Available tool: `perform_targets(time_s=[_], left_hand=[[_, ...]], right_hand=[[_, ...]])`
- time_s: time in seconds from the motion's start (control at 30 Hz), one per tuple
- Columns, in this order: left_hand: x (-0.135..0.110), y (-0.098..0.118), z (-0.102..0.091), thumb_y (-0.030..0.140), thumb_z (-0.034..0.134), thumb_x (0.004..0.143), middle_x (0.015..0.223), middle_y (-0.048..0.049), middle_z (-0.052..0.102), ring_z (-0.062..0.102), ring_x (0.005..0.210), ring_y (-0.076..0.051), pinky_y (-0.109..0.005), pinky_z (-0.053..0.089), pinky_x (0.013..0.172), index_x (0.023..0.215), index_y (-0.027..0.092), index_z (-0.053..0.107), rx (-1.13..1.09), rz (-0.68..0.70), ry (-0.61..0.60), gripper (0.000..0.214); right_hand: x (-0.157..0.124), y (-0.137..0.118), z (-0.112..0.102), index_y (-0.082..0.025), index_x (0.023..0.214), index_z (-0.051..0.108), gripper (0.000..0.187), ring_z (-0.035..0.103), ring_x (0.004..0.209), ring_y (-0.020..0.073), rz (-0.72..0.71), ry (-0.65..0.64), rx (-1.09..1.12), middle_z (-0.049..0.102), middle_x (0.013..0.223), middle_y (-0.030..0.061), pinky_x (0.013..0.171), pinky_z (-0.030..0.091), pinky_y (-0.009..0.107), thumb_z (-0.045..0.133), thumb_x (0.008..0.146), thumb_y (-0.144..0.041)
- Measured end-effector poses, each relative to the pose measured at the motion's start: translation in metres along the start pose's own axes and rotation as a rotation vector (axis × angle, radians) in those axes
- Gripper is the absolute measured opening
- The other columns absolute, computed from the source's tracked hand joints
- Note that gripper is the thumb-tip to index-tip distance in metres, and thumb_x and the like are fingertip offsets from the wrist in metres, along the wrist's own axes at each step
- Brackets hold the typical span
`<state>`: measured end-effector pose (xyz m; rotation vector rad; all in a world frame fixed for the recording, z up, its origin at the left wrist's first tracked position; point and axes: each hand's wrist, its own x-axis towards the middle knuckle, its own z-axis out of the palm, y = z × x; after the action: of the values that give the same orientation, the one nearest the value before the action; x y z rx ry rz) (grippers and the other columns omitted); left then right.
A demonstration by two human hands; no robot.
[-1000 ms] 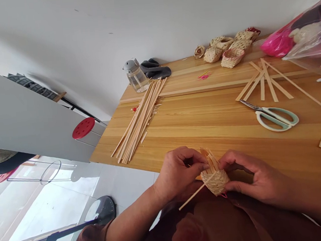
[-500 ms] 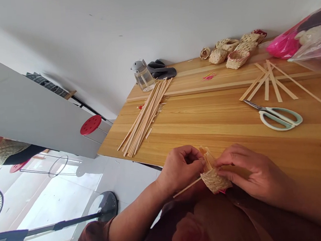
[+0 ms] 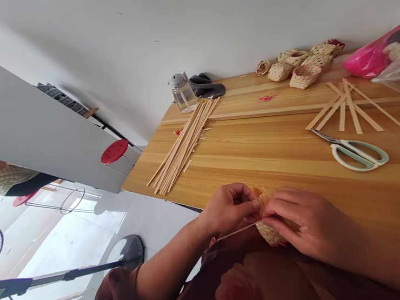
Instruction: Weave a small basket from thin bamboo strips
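A small woven basket (image 3: 269, 234) rests against my lap at the table's near edge, with upright strip ends (image 3: 261, 194) standing out of its rim. My left hand (image 3: 233, 205) pinches at the left side of these strip ends. On the right, my right hand (image 3: 295, 214) has thumb and fingers closed at the basket's rim, its fingertips close to the left ones. A thin loose strip (image 3: 237, 231) runs out to the left from the basket below my left hand. A little pink shows at the basket's underside. My fingers hide much of the rim.
Long flat strips (image 3: 185, 146) lie in a bundle on the wooden table (image 3: 256, 149). Scissors (image 3: 356, 152) and crossed strips (image 3: 348, 106) are to the right. Finished woven pieces (image 3: 304, 75), a water bottle (image 3: 183, 93) and a pink bag (image 3: 367, 60) stand behind. Another person (image 3: 6, 174) sits far left.
My right hand has moved left along the basket's rim, closer to my left hand, and its fingers have closed in. The view has shifted slightly.
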<state>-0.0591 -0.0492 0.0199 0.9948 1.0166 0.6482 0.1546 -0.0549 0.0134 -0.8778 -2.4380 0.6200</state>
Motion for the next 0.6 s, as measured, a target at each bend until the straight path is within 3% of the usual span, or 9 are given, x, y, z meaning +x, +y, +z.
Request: perform_targets(time_s=[0.2,0.33,0.6], left_hand=[[0.008,-0.007,-0.010,0.051,0.090,0.069,0.070,-0.0006,0.067,0.064,0.061,-0.009,-0.021,0.052,0.062,0.081,0.013,0.061,-0.066,0.003,-0.104,0.049],[0.014,-0.009,-0.020,0.044,0.095,0.063,0.071,-0.0016,0.070,0.069,0.063,-0.012,-0.022,0.055,0.062,0.081,0.013,0.064,-0.154,-0.081,-0.194,0.047],[0.016,-0.018,-0.023,0.041,0.093,0.067,0.075,-0.0048,0.073,0.072,0.069,-0.013,-0.022,0.059,0.069,0.086,0.012,0.068,-0.189,0.000,-0.183,0.043]], right_hand=[[0.001,0.001,0.009,-0.022,0.087,0.055,0.011,0.057,0.078,0.0198,-0.083,0.070,-0.041,0.061,0.083,0.0031,0.071,0.044,0.034,0.056,0.096,-0.016],[0.001,0.002,0.013,-0.022,0.088,0.051,0.014,0.055,0.075,0.0184,-0.087,0.092,-0.026,0.059,0.080,0.0014,0.069,0.043,0.032,0.055,0.095,-0.012],[0.004,-0.001,0.015,-0.023,0.079,0.050,0.019,0.054,0.064,0.0154,0.034,0.193,-0.011,0.055,0.070,-0.0015,0.061,0.041,0.029,0.053,0.095,-0.012]])
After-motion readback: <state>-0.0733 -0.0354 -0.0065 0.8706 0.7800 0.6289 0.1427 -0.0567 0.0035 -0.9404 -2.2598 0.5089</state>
